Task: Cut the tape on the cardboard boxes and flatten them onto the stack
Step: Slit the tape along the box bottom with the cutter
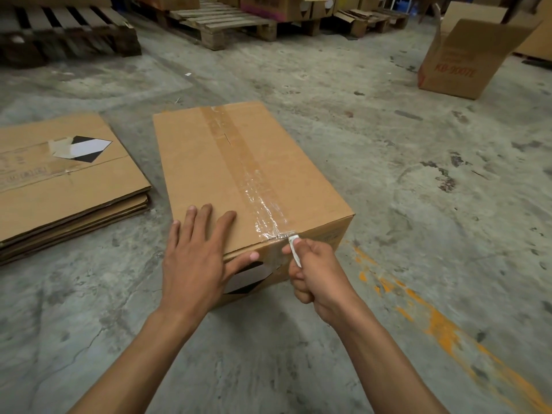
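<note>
A closed cardboard box [209,162] stands on the concrete floor in front of me. A strip of clear tape [239,156] runs along its top seam, wrinkled and shiny at the near end. My left hand [197,258] lies flat on the box top near its front edge, fingers spread and thumb over the edge. My right hand [316,273] grips a small white cutter [294,249], whose tip touches the tape at the box's near top edge. A stack of flattened boxes [65,186] lies on the floor to the left.
An open cardboard box with red print [460,64] stands at the far right. Wooden pallets [227,22] and a dark pallet [68,34] line the back, with more boxes behind. An orange paint line [433,321] crosses the floor at the right.
</note>
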A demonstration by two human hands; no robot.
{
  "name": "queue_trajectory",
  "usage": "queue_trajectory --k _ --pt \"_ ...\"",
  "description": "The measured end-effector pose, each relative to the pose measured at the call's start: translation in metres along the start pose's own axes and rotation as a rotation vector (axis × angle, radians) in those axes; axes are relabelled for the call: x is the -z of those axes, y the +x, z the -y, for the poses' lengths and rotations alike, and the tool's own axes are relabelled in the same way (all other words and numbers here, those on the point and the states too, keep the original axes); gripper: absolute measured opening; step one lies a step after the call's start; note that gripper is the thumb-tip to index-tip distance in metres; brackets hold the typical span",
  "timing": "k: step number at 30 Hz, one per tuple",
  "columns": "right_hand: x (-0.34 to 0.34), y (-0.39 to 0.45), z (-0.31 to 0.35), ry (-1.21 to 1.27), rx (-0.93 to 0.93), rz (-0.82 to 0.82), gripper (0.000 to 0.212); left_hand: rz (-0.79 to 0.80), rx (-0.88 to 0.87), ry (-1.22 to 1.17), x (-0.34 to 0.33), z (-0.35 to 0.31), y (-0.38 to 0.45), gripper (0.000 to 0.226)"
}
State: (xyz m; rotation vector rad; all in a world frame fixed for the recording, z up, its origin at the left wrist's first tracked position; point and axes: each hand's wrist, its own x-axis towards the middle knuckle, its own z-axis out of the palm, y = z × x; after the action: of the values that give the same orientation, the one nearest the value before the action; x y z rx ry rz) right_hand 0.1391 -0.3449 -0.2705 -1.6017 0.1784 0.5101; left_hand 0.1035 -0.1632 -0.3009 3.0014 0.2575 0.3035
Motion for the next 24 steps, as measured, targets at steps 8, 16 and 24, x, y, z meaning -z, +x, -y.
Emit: queue_trajectory --k 8,16,24 --pt "-0.002 -0.003 -0.006 -0.027 -0.027 0.03 0.03 0.007 0.01 -0.012 -0.001 0.001 0.001 0.084" --pt "0.032 -0.012 0.007 -0.173 -0.057 0.214 0.028 0.021 0.008 -0.041 0.007 0.006 0.009 0.069" --pt "0.009 0.017 0.029 -0.349 0.178 0.098 0.035 0.197 -0.023 -0.098 0.009 0.025 0.056 0.061"
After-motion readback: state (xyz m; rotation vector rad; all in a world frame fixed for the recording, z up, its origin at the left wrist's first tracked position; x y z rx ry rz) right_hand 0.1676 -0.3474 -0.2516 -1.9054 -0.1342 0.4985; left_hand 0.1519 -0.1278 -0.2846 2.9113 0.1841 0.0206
